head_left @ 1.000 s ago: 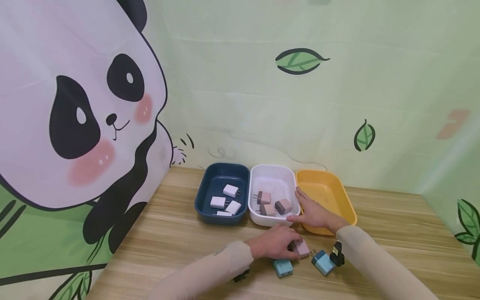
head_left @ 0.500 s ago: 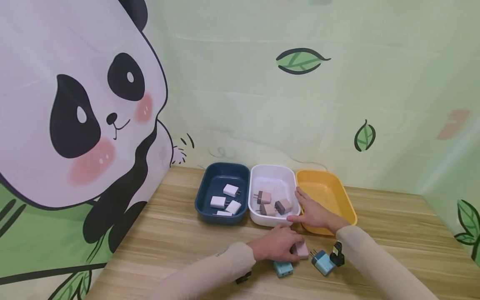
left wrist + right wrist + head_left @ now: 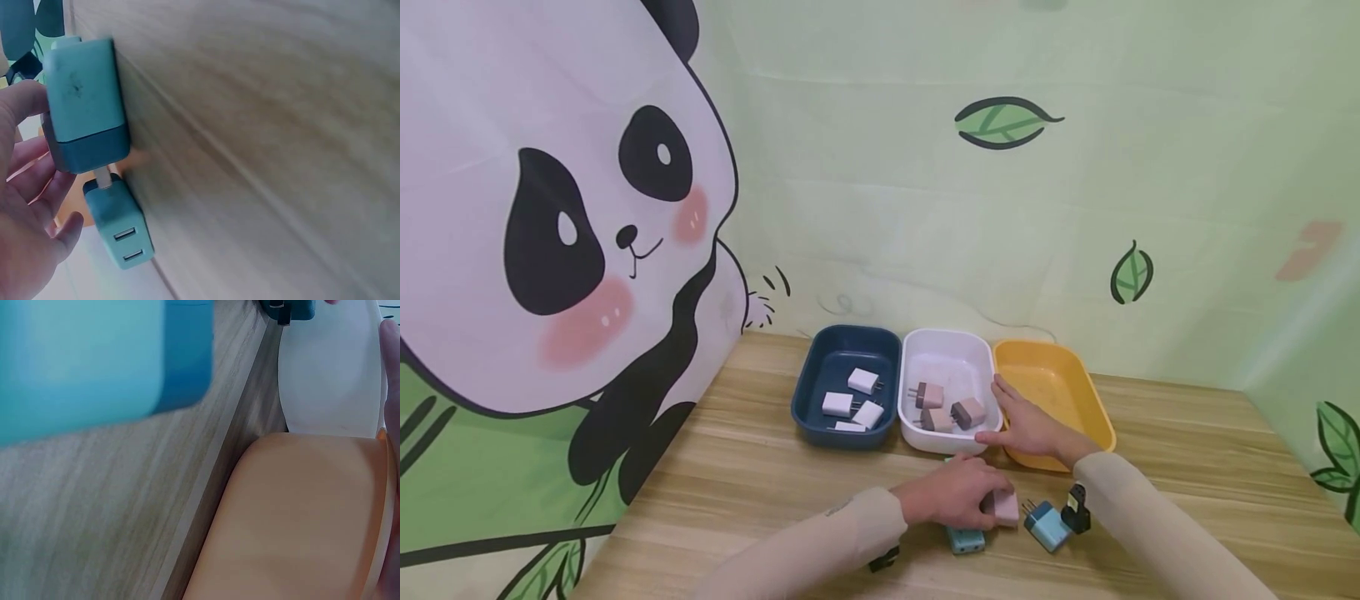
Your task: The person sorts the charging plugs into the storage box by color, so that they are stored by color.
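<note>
My left hand (image 3: 958,493) grips a pink plug-in charger (image 3: 1005,508) low over the table, thumb on the near side. In the left wrist view the fingers (image 3: 44,181) curl behind a teal charger (image 3: 87,100), which hides most of what they grip. Under the hand in the head view lies a teal charger (image 3: 967,540); a light-blue charger (image 3: 1047,527) lies to the right, prongs pointing away. My right hand (image 3: 1033,429) rests with extended fingers over the meeting rims of the white tray (image 3: 951,443) and the yellow tray (image 3: 1097,417).
A navy tray (image 3: 842,437) holding several white chargers (image 3: 862,381) stands left of the white tray, which contains three pink chargers (image 3: 967,412). All three trays sit side by side near the back wall. Bare wood table (image 3: 737,467) lies around them.
My left hand has shifted the pink charger slightly toward me and turned it a little. A sliver of teal now shows beyond that hand. The right hand stays in place.
</note>
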`<state>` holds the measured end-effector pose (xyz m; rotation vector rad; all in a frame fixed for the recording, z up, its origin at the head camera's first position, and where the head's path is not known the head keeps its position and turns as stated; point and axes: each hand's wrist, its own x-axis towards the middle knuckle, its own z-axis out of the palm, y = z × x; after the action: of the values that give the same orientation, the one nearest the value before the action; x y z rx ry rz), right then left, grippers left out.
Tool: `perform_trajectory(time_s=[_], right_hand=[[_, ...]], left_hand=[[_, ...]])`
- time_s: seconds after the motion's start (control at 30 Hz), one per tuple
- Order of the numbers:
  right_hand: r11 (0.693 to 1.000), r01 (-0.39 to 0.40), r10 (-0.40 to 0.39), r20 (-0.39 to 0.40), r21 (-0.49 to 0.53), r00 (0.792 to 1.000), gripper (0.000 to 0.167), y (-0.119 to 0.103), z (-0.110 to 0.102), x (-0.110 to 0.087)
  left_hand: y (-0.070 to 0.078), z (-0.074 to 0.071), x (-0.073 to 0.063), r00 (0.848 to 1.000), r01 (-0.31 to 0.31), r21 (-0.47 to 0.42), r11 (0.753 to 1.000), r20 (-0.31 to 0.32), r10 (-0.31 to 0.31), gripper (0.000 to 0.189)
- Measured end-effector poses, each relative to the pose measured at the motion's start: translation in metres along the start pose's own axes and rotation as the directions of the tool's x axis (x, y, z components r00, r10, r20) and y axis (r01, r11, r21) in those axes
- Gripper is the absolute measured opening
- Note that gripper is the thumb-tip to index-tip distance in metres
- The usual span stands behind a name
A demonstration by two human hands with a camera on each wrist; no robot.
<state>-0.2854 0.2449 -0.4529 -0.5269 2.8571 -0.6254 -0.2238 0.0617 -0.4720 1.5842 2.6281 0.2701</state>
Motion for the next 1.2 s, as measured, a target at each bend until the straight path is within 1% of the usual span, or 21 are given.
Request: perform_trajectory(time_s=[0.17,0.3,0.4,0.53,0.73,1.0,1.2], right_hand=[[1.000,-0.004,0.004,-0.005,-0.015,1.000,0.115,0.002,0.001,0.000],[1.000,0.002,-0.002,-0.010,-0.024,1.000,0.112,0.002,0.001,0.000],[1.000,0.013,-0.014,-0.011,-0.014,1.000,0.108,0.001,0.000,0.000],[1.000,0.013,-0.013,-0.011,-0.015,1.000,0.107,0.000,0.000,0.000],[1.000,0.015,-0.015,-0.018,-0.011,1.000,0.108,0.001,0.001,0.000],[1.000,0.004,-0.004,-0.016,-0.002,1.000,0.108,0.003,0.002,0.000],[1.000,-0.011,0.011,-0.010,-0.001,1.000,0.112,0.003,0.004,0.002]], left_hand=[[-0.002,-0.005,-0.002,1.000,0.003,-0.040,0.999,0.004,-0.003,0.041],[-0.005,-0.010,-0.006,1.000,0.005,-0.070,0.998,-0.015,-0.006,0.042],[-0.007,-0.015,-0.010,0.999,0.017,-0.099,0.995,-0.025,-0.020,0.043],[-0.010,-0.022,-0.018,0.998,0.048,-0.138,0.989,-0.032,-0.053,0.045],[-0.017,-0.026,-0.031,0.995,0.076,-0.188,0.979,-0.043,-0.086,0.045],[-0.025,-0.029,-0.041,0.992,0.096,-0.202,0.975,-0.061,-0.110,0.044],[-0.033,-0.030,-0.047,0.986,0.101,-0.220,0.970,-0.111,-0.128,0.043]])
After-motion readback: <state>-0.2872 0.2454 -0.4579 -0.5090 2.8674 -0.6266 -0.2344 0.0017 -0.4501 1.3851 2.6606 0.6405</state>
